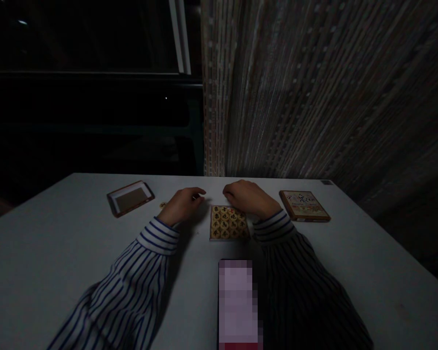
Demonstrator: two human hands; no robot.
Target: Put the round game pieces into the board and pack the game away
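Observation:
A shallow box [229, 239] of round xiangqi pieces [224, 225] stands between my hands, the pieces laid in rows with black and a few red characters. My left hand [182, 205] hovers left of the box, thumb and forefinger apart, with nothing visible between them. Just behind its wrist lies a loose xiangqi piece [162, 205], partly hidden. My right hand [250, 197] is over the far right corner of the box and covers some pieces. Its fingers are curled in, and whatever they may hold is hidden.
On the white table [76, 253], an open box lid [130, 198] lies at the left and a printed flat box [304, 205] at the right. A phone [237, 301] with a lit, blurred screen is in front. A string curtain [277, 97] hangs behind the table.

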